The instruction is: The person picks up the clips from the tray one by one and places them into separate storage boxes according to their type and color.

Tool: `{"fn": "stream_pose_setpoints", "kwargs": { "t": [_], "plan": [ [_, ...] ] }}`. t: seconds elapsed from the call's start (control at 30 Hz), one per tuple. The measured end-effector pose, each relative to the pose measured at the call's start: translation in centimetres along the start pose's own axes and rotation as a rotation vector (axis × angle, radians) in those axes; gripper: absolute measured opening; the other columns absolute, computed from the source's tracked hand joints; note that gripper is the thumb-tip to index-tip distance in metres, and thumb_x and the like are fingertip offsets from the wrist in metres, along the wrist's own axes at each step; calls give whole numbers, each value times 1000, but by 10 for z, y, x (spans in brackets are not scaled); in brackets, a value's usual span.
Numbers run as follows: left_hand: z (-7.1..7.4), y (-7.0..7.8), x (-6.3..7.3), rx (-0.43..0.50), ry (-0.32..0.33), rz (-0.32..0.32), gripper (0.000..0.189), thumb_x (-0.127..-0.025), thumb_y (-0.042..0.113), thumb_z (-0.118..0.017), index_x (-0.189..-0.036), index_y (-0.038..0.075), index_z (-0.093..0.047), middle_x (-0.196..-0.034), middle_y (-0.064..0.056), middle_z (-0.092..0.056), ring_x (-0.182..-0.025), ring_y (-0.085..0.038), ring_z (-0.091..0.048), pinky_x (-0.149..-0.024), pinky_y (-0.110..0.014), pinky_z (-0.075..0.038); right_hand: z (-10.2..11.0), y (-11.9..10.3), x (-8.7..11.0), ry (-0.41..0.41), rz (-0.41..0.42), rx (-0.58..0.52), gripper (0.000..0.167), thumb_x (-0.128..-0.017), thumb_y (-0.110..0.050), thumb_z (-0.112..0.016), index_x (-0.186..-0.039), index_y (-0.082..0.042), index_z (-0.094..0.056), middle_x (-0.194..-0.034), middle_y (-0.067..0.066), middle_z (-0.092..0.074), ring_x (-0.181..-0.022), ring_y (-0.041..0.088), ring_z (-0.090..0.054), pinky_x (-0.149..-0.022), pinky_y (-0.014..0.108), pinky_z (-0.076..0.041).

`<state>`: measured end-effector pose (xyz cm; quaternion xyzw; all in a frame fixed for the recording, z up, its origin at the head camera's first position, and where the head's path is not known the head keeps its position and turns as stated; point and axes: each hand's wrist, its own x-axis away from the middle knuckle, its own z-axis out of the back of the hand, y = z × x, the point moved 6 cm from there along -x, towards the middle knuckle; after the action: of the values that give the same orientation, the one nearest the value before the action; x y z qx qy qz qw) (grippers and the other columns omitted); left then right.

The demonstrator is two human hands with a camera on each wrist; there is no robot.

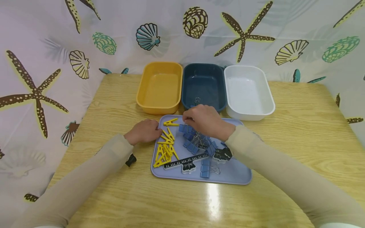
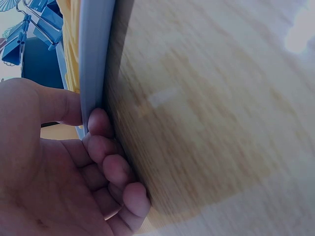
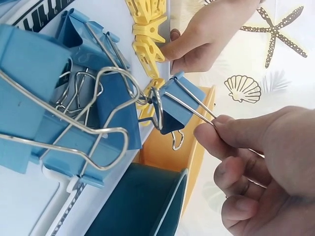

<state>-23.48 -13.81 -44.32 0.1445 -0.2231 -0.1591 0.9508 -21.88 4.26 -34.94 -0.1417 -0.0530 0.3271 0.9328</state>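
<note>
My right hand is over the tray's far side, its thumb and index finger pinching the wire handle of a blue binder clip. Below and beside it, more blue binder clips lie heaped with their wire handles crossing. On the left, my left hand grips the rim of the lavender tray, thumb over the edge and fingers against the outer side. Yellow clothespins lie along that side of the tray. Piano-patterned black and white clips lie nearer the front.
Behind the tray stand a yellow bin, a navy bin and a white bin side by side. A blue binder clip shows at the navy bin's near end. A small black object is by my left sleeve.
</note>
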Motion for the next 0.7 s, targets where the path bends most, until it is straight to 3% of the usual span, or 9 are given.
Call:
{"fn": "stream_pose_setpoints", "kwargs": {
  "t": [0.7],
  "plan": [
    [1,2,1,-10,-6,10,33,-94,29,-46,-65,15,-47,-63,-1,-44,-59,-17,-47,-52,-28,-33,15,3,7,24,24,-11,15,-92,-18,-65,-102,-12,-74,-95,1,-73,-74,14,-63,-65,30,-52]
  ]
}}
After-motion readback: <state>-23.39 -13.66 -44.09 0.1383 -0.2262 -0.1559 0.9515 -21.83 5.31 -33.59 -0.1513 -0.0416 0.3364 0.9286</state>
